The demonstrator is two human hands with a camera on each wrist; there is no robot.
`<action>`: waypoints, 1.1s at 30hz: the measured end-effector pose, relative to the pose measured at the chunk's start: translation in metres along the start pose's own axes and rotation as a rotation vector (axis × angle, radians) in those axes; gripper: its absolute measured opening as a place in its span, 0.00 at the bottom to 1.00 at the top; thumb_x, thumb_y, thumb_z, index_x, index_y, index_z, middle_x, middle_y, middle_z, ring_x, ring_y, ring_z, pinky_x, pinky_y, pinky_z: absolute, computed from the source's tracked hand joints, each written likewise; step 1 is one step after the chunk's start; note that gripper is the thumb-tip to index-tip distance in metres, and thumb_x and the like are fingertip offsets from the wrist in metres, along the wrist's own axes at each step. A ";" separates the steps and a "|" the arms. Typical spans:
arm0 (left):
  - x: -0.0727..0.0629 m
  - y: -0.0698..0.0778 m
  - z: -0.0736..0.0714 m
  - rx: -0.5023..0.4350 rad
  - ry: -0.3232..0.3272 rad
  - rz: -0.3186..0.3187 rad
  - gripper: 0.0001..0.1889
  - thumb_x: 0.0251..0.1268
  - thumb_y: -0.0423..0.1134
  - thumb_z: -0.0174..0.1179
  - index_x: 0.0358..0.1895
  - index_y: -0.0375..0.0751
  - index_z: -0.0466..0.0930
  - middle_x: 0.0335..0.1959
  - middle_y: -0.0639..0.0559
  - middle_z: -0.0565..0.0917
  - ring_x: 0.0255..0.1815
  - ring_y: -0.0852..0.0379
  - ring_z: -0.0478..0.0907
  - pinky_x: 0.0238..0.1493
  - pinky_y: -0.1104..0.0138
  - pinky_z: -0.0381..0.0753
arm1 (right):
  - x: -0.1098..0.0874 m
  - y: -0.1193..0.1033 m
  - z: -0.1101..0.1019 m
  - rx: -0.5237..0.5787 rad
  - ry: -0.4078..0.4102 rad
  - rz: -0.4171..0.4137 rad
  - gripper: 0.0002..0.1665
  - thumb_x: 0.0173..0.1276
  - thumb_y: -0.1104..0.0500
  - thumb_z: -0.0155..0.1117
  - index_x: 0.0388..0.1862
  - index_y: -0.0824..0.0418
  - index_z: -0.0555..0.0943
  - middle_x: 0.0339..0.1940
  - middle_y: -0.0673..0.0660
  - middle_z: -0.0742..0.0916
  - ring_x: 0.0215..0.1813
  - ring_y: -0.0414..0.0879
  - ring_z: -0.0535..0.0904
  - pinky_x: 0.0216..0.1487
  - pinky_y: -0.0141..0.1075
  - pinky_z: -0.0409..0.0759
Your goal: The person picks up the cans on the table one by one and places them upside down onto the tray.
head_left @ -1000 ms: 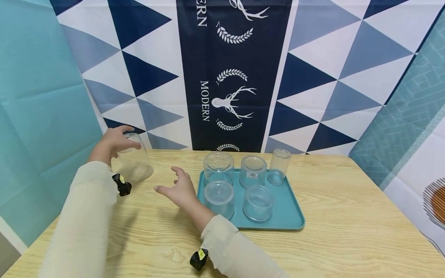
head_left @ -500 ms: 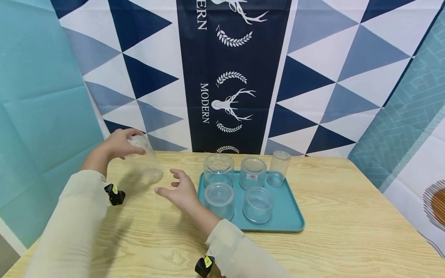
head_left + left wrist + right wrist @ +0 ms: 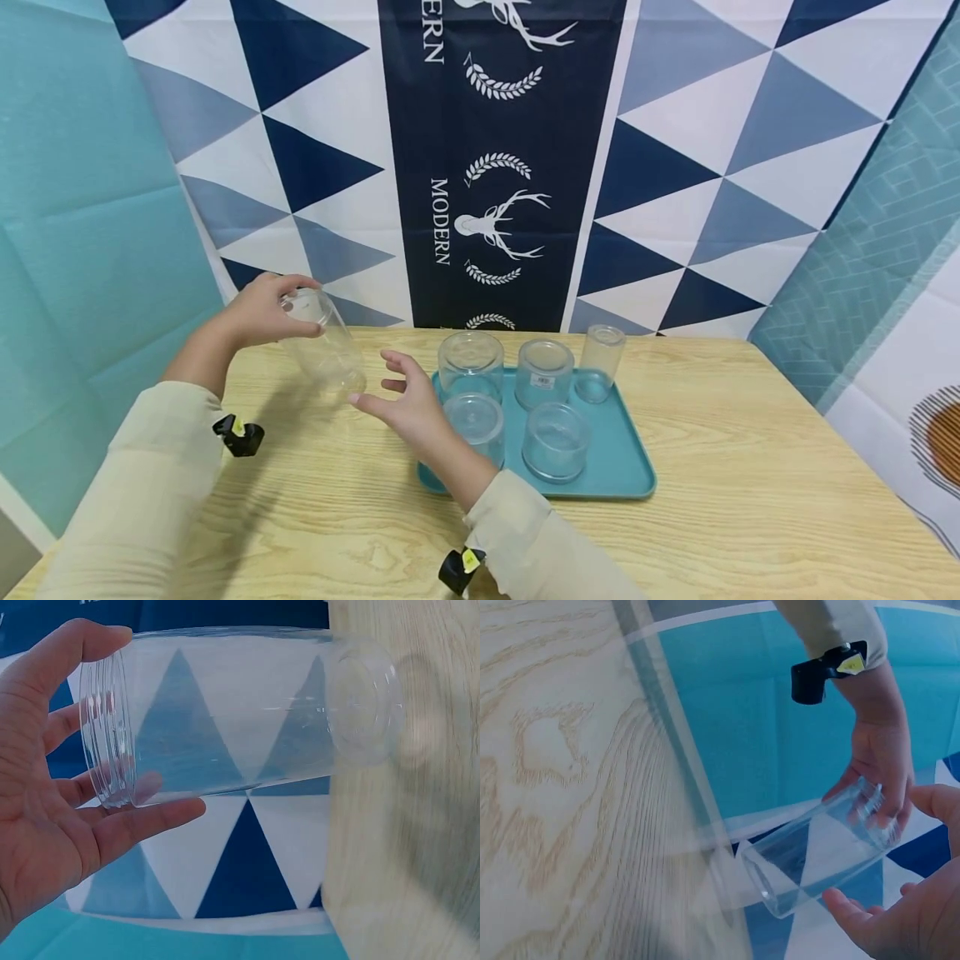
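Observation:
My left hand (image 3: 266,312) grips a clear jar (image 3: 326,346) at its threaded mouth, thumb on one side and fingers on the other. The jar is tilted, its base slanting down to the right over the wooden table. In the left wrist view the threaded rim (image 3: 109,735) sits between thumb and fingers, and the round base (image 3: 367,701) points toward the tabletop. My right hand (image 3: 408,408) is beside the jar's base, thumb and fingers spread apart and holding nothing. The right wrist view shows the right thumb and fingers (image 3: 847,911) close to the jar's side.
A teal tray (image 3: 615,467) stands right of my right hand, bearing several clear containers, among them a tall narrow one (image 3: 603,358) and one with a label (image 3: 545,375). My right forearm overlaps the tray's left side. A patterned cloth (image 3: 495,167) hangs behind the table (image 3: 750,467).
My left hand has carried the tilted jar to the right, closer to my right hand. The right hand has shifted slightly rightward, with its fingers still spread. The tray's containers look unmoved.

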State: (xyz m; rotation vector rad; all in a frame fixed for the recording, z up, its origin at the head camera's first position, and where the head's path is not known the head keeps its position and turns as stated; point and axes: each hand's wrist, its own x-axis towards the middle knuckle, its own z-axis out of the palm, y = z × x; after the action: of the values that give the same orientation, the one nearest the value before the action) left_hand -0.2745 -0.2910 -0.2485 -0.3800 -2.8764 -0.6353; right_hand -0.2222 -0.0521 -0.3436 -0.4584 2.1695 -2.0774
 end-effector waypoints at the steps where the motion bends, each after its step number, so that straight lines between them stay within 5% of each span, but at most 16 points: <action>1: -0.001 0.002 0.000 0.008 0.007 0.007 0.38 0.54 0.51 0.70 0.67 0.38 0.69 0.59 0.29 0.66 0.55 0.35 0.68 0.45 0.43 0.77 | 0.000 -0.001 -0.001 -0.006 0.000 0.001 0.41 0.56 0.55 0.77 0.69 0.48 0.70 0.68 0.53 0.71 0.62 0.50 0.71 0.51 0.44 0.81; 19: -0.030 0.035 -0.009 0.006 0.094 0.105 0.35 0.52 0.49 0.73 0.65 0.46 0.72 0.55 0.37 0.67 0.55 0.38 0.70 0.45 0.42 0.77 | -0.017 -0.026 -0.027 -0.062 -0.045 -0.006 0.43 0.56 0.55 0.77 0.69 0.45 0.69 0.69 0.51 0.71 0.65 0.49 0.71 0.54 0.44 0.79; 33: -0.049 0.047 -0.011 -0.036 0.201 0.201 0.33 0.53 0.43 0.72 0.65 0.49 0.74 0.55 0.44 0.68 0.50 0.48 0.68 0.34 0.60 0.81 | -0.026 -0.022 -0.068 0.061 -0.113 -0.237 0.38 0.63 0.64 0.69 0.71 0.58 0.67 0.70 0.53 0.71 0.68 0.53 0.70 0.58 0.43 0.78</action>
State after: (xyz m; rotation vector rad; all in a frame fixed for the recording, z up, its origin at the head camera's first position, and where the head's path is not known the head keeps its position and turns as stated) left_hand -0.2137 -0.2647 -0.2314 -0.5677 -2.5981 -0.6497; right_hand -0.2134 0.0195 -0.3208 -0.8419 2.0689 -2.1653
